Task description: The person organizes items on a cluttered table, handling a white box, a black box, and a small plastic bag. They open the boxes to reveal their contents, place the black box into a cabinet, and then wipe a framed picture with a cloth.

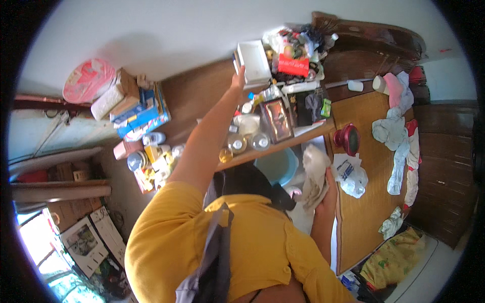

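Observation:
My left hand (238, 80), arm stretched across the wooden desk, is at the near left edge of an open white box (254, 62), one finger lying along its side wall. The far fingers are hidden. In my right hand (329, 195) is a crumpled off-white cloth (314, 174), hanging between the desk and the bed. A light-blue basin (282, 166) stands low under the desk edge, left of the cloth. On the desk near my left forearm are clear glass jars (260, 141) and a framed picture (277, 119).
A red box (293, 65) tops a cluttered pile at the wall. Blue boxes (138, 117) and a pink round fan (89, 80) stand left. On the bed mat (363, 223) lie a dark-red round-headed object (348, 139), a plastic bag (352, 181) and clothes (392, 128).

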`<state>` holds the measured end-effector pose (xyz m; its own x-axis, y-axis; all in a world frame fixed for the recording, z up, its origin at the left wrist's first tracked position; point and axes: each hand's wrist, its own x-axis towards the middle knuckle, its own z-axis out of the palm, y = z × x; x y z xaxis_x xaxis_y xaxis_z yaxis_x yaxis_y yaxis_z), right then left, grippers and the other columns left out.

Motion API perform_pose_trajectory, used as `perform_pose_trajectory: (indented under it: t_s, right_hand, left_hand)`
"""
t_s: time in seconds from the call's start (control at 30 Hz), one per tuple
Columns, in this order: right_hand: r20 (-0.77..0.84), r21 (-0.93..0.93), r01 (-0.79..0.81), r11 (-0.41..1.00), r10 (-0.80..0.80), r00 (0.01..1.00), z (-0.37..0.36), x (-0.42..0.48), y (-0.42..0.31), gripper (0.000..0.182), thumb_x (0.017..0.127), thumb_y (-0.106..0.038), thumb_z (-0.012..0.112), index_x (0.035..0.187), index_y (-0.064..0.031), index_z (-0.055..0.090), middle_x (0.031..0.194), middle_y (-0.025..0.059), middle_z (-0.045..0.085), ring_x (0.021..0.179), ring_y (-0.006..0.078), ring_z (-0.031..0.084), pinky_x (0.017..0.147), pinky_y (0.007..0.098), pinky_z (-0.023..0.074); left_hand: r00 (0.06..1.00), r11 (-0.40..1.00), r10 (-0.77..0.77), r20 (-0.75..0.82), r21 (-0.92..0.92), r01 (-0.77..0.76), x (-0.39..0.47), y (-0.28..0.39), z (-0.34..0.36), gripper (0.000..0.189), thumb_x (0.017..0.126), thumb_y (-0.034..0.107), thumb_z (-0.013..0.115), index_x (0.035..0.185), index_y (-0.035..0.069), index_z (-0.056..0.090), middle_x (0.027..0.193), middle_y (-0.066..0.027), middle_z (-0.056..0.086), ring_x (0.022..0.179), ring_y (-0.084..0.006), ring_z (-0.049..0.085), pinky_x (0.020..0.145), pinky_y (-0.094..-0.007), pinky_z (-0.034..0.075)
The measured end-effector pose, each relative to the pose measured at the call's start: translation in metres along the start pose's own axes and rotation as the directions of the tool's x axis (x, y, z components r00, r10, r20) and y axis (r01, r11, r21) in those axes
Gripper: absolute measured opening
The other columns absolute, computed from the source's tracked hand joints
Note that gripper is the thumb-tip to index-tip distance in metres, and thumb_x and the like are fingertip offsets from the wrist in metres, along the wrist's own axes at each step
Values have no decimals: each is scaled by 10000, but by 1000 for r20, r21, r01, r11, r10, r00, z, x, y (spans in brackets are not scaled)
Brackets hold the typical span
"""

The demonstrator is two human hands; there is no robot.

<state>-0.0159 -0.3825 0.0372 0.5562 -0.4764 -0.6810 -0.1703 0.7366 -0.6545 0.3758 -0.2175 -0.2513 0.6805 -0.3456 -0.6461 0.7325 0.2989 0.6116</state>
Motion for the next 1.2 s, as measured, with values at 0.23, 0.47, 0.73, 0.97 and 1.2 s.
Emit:
perform_pose_trajectory:
  t_s: [0.23, 0.47, 0.73, 0.97, 1.2]
  right_hand:
    - [290, -159, 126, 979, -76, 954, 70, 35, 20, 341, 947, -151, 542, 1272, -53, 510, 1203, 81, 594, 1101, 208, 585, 937, 364, 479]
    - [712, -430, 214, 877, 184, 678, 175, 44, 86, 600, 882, -111, 627, 1383, -68, 301, 1235, 110, 500, 1096, 180, 543, 926, 332, 468]
    - [859, -378, 850, 367, 482, 174, 179, -26, 177, 682, 840, -172, 670, 1399, -15, 312, 1088, 264, 588, 943, 357, 632, 832, 411, 498]
    - [867, -415, 901, 130, 356, 348, 176, 21, 154, 548, 855, -211, 675, 1340, -84, 453, 1199, 218, 593, 1082, 315, 606, 891, 383, 488]
    - [813, -549, 806, -222, 84, 577, 158, 116, 104, 192, 861, -230, 576, 866, -90, 707, 847, 158, 682, 782, 343, 653, 694, 430, 503]
  left_hand:
    - [961, 982, 185, 205, -11, -187, -240, 59, 9, 644, 953, 427, 501, 1464, 94, 295, 1416, -167, 438, 1281, -311, 450, 1065, -456, 341]
    - [974, 967, 214, -71, -123, -221, -393, 1, -38, 647, 947, 435, 517, 1485, 184, 260, 1474, -132, 357, 1270, -298, 451, 1005, -456, 425]
    - [923, 887, 151, -354, -363, -284, -449, -44, -80, 337, 961, 194, 537, 1273, 75, 497, 1179, -75, 593, 1088, -199, 583, 916, -363, 484]
    - [851, 869, 90, -518, -376, -321, -468, -66, -102, 297, 910, 71, 531, 1206, 45, 545, 1088, -99, 621, 982, -219, 614, 851, -354, 508]
    - [865, 936, 82, -495, -260, -237, -467, -60, -116, 345, 814, 39, 534, 1156, 23, 574, 1033, -109, 632, 955, -213, 605, 831, -347, 505]
